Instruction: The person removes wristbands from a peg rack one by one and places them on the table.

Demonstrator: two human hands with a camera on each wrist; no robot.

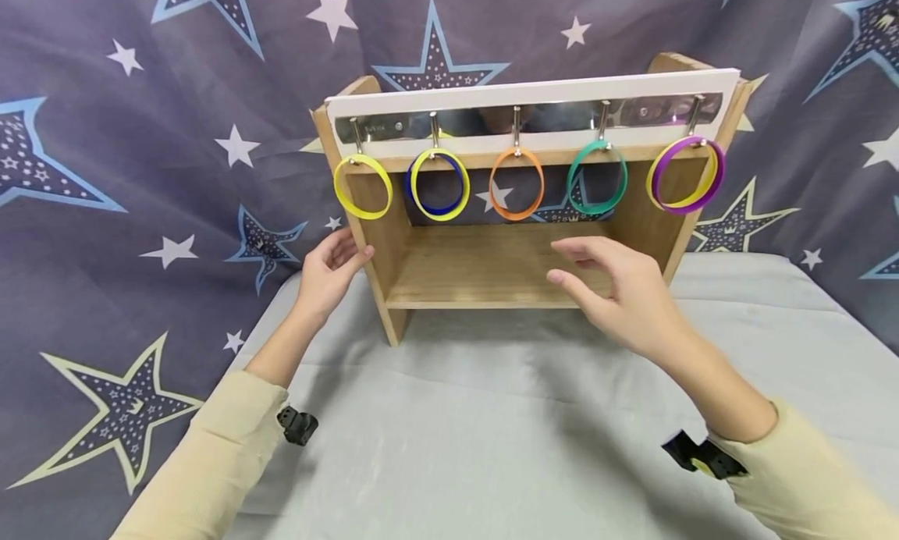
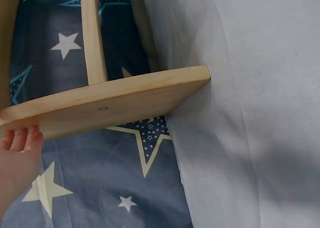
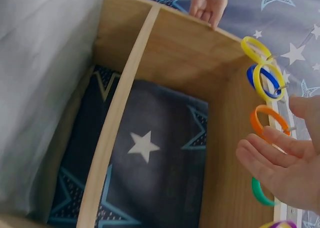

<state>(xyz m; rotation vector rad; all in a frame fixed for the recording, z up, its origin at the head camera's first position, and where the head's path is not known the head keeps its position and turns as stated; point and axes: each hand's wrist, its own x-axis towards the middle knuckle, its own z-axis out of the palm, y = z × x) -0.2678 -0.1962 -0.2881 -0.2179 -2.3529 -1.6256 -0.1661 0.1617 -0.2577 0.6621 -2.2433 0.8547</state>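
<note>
My left hand (image 1: 330,271) touches the left side panel of a wooden shelf (image 1: 485,271), its fingertips on the outer face in the left wrist view. In the head view, its thumb is at the panel's front edge. My right hand (image 1: 625,294) hovers before the shelf opening, fingers and thumb apart, holding nothing. Wristbands hang from a metal hook strip (image 1: 477,122) on top: a yellow wristband (image 1: 364,212), a yellow one with a blue wristband (image 1: 410,185), an orange wristband (image 1: 516,214), a green wristband (image 1: 597,208), and a purple wristband (image 1: 718,182) with a yellow one.
The shelf stands on a surface covered with grey cloth (image 1: 456,438). A dark star-patterned curtain (image 1: 175,212) hangs behind and to the left. A white board (image 1: 527,95) backs the hook strip.
</note>
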